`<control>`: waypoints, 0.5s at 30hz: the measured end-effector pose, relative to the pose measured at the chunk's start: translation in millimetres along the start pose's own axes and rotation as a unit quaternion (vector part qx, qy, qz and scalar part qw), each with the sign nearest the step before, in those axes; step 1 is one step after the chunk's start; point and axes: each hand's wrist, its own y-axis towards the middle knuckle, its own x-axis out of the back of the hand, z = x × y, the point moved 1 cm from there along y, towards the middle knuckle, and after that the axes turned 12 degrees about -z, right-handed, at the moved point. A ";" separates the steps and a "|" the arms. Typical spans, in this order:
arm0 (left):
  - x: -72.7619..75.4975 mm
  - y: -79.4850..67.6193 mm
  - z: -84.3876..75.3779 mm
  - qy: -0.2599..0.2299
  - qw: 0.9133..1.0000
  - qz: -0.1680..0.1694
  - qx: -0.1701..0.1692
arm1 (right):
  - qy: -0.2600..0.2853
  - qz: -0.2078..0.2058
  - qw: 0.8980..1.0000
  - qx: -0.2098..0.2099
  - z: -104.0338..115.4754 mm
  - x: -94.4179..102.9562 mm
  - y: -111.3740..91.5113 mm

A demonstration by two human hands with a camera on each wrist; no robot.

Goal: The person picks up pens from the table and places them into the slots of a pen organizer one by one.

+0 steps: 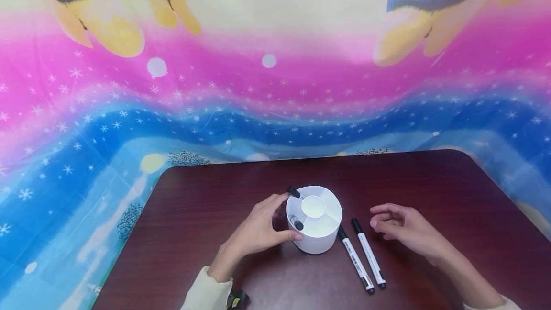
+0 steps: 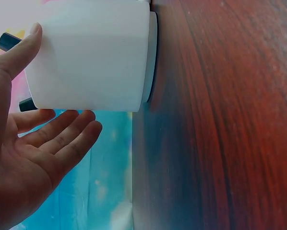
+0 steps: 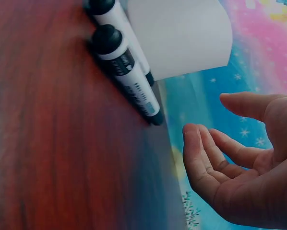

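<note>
White, round and divided into compartments, a smooth holder (image 1: 314,242) stands at the lower centre of the head view on a glossy red-brown wood-grained counter (image 1: 215,195), two black-ended markers (image 1: 296,223) inside. The left hand (image 1: 260,226) has its grip spread around the holder, thumb and fingertips against the wall. Lower right, two black-capped white pens (image 1: 356,261) lie near the right hand (image 1: 409,228), its grip loosely parted, holding nothing.
</note>
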 end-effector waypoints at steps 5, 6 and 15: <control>-0.1 0.2 -0.1 -0.002 1.000 0.000 -0.002 | 0.006 0.005 1.000 -0.001 -6.6 -2.3 -0.3; -0.2 0.2 0.0 -0.003 1.000 0.000 -0.002 | 0.006 0.005 1.000 -0.001 -7.9 -2.8 -0.3; 0.9 -0.3 -0.9 -0.007 1.000 -0.001 -0.001 | -0.004 0.012 1.000 -0.019 -15.5 -10.1 3.5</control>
